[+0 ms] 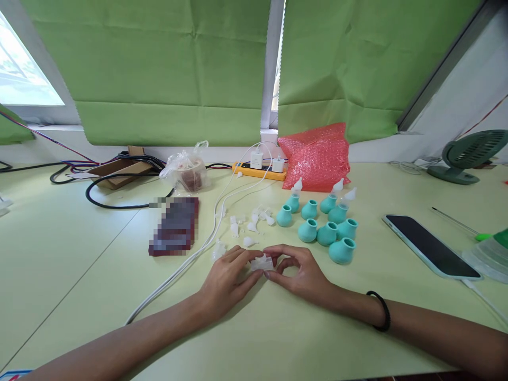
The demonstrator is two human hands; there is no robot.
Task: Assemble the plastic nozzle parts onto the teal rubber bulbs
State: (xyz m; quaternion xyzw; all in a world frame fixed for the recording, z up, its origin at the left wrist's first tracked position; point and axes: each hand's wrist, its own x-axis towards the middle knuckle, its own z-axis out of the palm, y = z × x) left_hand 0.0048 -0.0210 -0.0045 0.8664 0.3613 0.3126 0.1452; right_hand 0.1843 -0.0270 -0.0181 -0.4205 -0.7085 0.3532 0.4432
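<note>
A small translucent white plastic piece [262, 263] sits between my two hands, just above or on the table. My left hand [230, 275] pinches its left side with thumb and fingers. From the right, my right hand [297, 269] grips the other side between thumb and index finger. Just beyond lie several loose translucent nozzle-like parts [250, 242], some in a small heap [260, 217]. To the right of them stand several teal rubber bulbs [342, 251]. A few of those at the back carry clear tips [350, 196]; the others show open necks.
White cables [206, 241] cross the table left of my hands, near a dark red-edged object [174, 226]. A phone [432, 246] and screwdriver [456, 221] lie at right. Behind are a power strip [257, 171], red bubble-wrap bag [317, 156], bagged tape roll [190, 174] and fan [464, 156].
</note>
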